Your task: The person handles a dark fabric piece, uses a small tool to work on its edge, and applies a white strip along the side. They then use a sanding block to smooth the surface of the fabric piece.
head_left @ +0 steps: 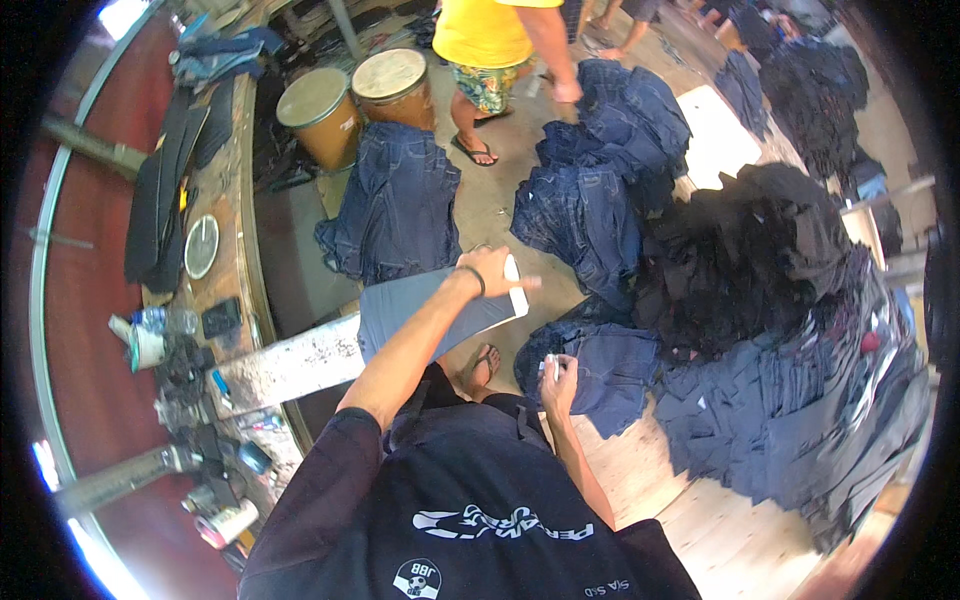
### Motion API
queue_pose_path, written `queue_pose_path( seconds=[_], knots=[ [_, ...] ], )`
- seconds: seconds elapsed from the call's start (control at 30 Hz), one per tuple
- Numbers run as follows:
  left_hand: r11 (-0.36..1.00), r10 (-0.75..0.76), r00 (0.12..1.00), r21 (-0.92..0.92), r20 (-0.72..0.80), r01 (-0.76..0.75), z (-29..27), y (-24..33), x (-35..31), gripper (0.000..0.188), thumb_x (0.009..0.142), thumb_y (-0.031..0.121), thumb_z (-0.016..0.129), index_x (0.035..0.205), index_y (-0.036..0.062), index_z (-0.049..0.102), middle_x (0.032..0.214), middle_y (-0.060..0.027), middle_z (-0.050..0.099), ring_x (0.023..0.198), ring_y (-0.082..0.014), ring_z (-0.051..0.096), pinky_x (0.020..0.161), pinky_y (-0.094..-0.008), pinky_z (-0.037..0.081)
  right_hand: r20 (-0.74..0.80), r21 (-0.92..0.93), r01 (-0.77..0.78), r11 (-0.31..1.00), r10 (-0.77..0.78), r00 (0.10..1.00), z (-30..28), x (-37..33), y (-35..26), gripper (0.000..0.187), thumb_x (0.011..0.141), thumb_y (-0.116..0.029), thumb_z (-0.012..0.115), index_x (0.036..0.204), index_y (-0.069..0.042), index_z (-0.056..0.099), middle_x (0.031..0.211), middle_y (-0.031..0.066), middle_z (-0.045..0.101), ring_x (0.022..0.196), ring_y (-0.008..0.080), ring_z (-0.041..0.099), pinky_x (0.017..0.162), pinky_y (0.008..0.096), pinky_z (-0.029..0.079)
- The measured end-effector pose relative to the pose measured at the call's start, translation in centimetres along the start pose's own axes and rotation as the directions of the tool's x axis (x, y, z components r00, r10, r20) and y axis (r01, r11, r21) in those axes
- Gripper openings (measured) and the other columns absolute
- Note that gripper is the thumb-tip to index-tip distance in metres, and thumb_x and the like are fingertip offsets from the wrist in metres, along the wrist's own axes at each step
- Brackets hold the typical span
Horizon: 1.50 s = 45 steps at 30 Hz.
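Observation:
My left hand reaches out over a dark blue-grey piece of cloth laid on a white board. It rests at the board's far right end, fingers stretched, with one pointing to the right past the white edge. Closer in and to the right, my right hand is closed on a small whitish object, too small to name. Just beyond that hand lies a heap of dark blue denim. Part of the board is hidden under the cloth and my left forearm.
More denim piles stand ahead, and a large black garment heap fills the right. A person in a yellow shirt stands ahead by two brown drums. A cluttered wooden bench with a phone runs along the left.

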<state>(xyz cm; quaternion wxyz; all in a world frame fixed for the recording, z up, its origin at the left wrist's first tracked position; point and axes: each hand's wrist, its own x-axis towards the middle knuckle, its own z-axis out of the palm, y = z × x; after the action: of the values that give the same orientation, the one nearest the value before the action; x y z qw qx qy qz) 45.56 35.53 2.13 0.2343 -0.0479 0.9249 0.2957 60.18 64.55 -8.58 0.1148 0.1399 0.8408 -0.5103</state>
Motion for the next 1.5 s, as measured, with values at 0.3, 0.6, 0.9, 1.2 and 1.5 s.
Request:
queue_pose_path(
  seconds=[0.3, 0.6, 0.9, 1.2, 1.5],
  knots=[
    [0.997, 0.0, 0.996, -0.078, -0.086, -0.006, 0.6, -2.8, 1.6, 0.075, 0.107, 0.07, 0.038, 0.119, 0.0088, 0.079, 0.121, -0.0249, 0.075, 0.119, -0.0447, 0.069, 0.104, -0.0534, 0.053, 0.142, 0.514, -0.007, 0.858, -0.076, 0.987, 6.5, 4.8, -11.6, 0.049, 0.104, -0.025, 0.074, 0.133, 0.001, 0.044, 0.086, 0.0049, 0.061, 0.066, 0.009, 0.053, 0.055, 0.0281, 0.044],
    [0.989, -0.052, 0.93, 0.113, -0.364, 0.099, 1.7, -5.1, -4.8, 0.054, 0.11, 0.057, 0.044, 0.126, 0.0138, 0.073, 0.12, -0.0145, 0.075, 0.119, -0.0353, 0.07, 0.109, -0.0605, 0.046, 0.164, 0.276, 0.084, 0.957, -0.133, 0.977, 5.1, 7.2, -10.0, 0.053, 0.1, -0.026, 0.08, 0.13, -0.001, 0.044, 0.09, 0.0082, 0.065, 0.069, 0.0109, 0.059, 0.057, 0.0283, 0.048],
    [0.929, -0.317, 0.692, -0.066, -0.649, 0.364, 6.1, -18.4, -22.4, 0.077, 0.104, 0.062, 0.054, 0.162, 0.0124, 0.044, 0.174, -0.0198, 0.03, 0.165, -0.036, 0.017, 0.131, -0.0662, 0.013, 0.148, -0.022, 0.601, 0.799, -0.592, 0.793, 8.2, 6.9, -21.7, 0.05, 0.11, -0.01, 0.058, 0.156, -0.006, 0.039, 0.113, 0.0125, 0.071, 0.092, 0.0212, 0.069, 0.087, 0.0401, 0.056],
    [0.573, -0.541, 0.448, -0.701, -0.712, -0.424, 5.1, -18.0, -39.8, 0.079, 0.101, 0.052, 0.069, 0.156, -0.0004, 0.046, 0.142, -0.0271, 0.061, 0.13, -0.0386, 0.063, 0.11, -0.0487, 0.052, 0.901, 0.348, 0.328, 0.879, -0.41, 0.144, 27.7, -19.6, -30.9, 0.069, 0.103, 0.001, 0.043, 0.169, -0.011, 0.025, 0.121, 0.0145, 0.068, 0.098, 0.0155, 0.067, 0.08, 0.0291, 0.055],
    [0.647, -0.762, -0.359, -0.662, -0.54, -0.378, 12.1, -15.0, -52.4, 0.039, 0.096, 0.012, 0.072, 0.133, 0.0017, 0.067, 0.127, -0.0163, 0.067, 0.117, -0.031, 0.069, 0.101, -0.0416, 0.055, 0.832, 0.312, 0.334, 0.889, -0.086, -0.548, 29.6, -37.3, -26.7, 0.077, 0.11, -0.012, 0.057, 0.172, -0.009, 0.012, 0.132, 0.0202, 0.065, 0.118, 0.0235, 0.066, 0.106, 0.0386, 0.051]
  ],
)
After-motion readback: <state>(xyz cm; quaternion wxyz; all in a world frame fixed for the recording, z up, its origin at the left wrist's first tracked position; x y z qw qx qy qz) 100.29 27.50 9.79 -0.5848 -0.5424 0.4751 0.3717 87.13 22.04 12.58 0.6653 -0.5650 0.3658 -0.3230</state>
